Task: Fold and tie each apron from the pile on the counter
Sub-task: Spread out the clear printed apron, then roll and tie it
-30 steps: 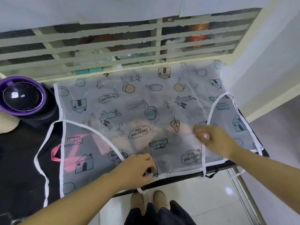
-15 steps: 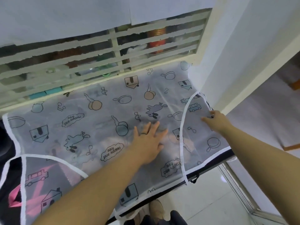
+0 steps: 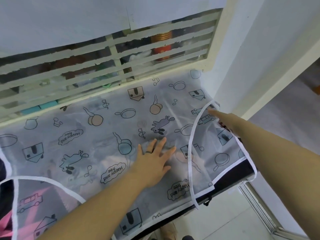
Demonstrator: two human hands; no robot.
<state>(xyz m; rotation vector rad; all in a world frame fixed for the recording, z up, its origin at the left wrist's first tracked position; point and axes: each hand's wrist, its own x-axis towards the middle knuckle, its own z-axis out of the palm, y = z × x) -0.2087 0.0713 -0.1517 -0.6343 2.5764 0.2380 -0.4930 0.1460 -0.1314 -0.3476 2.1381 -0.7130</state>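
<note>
Head view: white-trimmed translucent cartoon-print apron (image 3: 103, 135) flat on black worktop (image 3: 232, 171); left grip (image 3: 152, 158) spread, pressing; right grip (image 3: 225, 118) at edge, state unclear. Folding, tying remain.

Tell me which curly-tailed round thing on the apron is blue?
The blue round shape just left of the left hand. The orange ones lie farther back, nearer the window grille.

One wide-angle head-worn view, forward and steeply down, close above the near edge of the counter (image 3: 233, 175).
</note>
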